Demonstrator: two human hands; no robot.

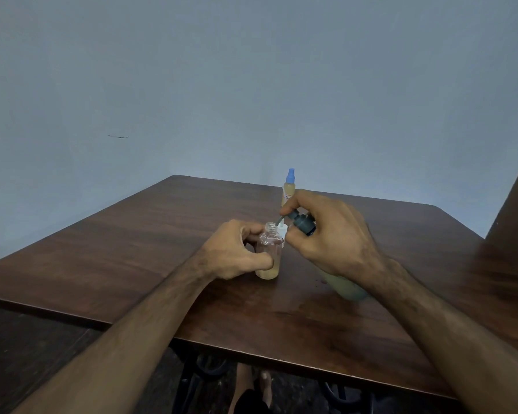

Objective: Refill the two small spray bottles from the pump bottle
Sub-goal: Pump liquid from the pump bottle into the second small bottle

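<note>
A small clear spray bottle [269,252] stands uncapped on the wooden table [132,249], with a little yellowish liquid at its bottom. My left hand [237,252] grips its body. My right hand [329,234] is curled round the neck of the tilted green pump bottle [346,286], with a finger on its dark pump head [302,224]. The pump's spout points at the open neck of the clear bottle. A white cap [283,231] shows just behind that bottle. A second spray bottle [289,189] with a blue top, full of yellowish liquid, stands farther back.
The table's front edge [251,357] runs diagonally below my forearms, with dark metal legs and bare feet under it. A dark wooden piece [512,222] rises at the right edge. A plain blue-grey wall stands behind.
</note>
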